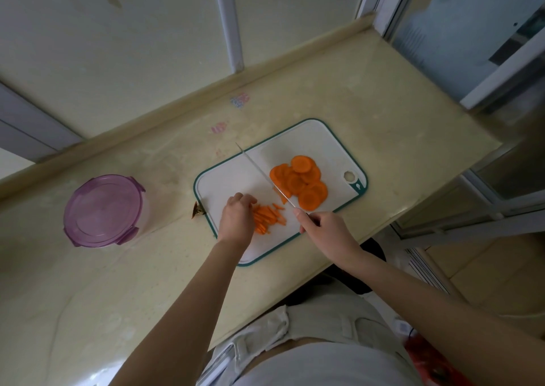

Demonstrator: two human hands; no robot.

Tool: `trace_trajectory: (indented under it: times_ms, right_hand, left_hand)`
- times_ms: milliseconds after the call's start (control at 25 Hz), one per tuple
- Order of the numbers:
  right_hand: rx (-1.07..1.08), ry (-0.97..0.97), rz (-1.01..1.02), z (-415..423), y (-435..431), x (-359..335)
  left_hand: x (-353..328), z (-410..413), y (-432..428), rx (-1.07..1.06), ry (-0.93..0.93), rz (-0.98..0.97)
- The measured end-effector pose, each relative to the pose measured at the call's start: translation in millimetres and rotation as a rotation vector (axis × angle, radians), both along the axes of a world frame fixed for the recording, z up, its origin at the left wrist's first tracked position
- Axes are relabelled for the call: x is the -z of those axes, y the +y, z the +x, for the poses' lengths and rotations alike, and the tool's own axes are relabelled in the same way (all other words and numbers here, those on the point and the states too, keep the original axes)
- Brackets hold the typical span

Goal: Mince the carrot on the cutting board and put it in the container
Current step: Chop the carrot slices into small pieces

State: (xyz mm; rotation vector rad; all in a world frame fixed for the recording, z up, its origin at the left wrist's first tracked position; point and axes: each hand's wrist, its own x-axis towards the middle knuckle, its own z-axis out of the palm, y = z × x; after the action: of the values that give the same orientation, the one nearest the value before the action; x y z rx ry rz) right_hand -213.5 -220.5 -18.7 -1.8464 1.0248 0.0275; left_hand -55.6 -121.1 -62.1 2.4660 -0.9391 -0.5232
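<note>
The white, teal-rimmed cutting board (309, 138) lay askew on the countertop (383, 105), its long 5 o'clock edge near the counter's front lip; round carrot slices (300, 179) were heaped toward the board's 2 o'clock end, carrot strips (267, 216) at 7 o'clock; the left hand (237, 219) had its fingers curled down, tips bunched on the strips; the right hand (327, 229) gripped the knife (259, 170) by the handle, forefinger along the spine, blade running toward 11 o'clock, tip showing past the board's far edge; bare board lay at 10 o'clock; the purple-lidded container (103, 210) sat closed at 9 o'clock, well apart across bare counter.
</note>
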Motion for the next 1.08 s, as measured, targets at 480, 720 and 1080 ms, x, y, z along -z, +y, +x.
trace_trajectory:
  times_ms: [480, 720, 1080]
  right_hand:
    - [0.079, 0.019, 0.1, -13.8, 5.4, 6.2]
    - [0.163, -0.008, 0.094, -19.8, -1.6, 7.5]
    - [0.099, -0.011, 0.125, -22.0, 2.6, 7.2]
  left_hand:
    - [3.3, -53.5, -27.7, -0.273, 0.032, 0.176]
    - [13.7, -64.0, -32.0, -0.215, -0.116, 0.192]
    - [12.0, -51.2, -10.7, 0.028, -0.234, 0.207]
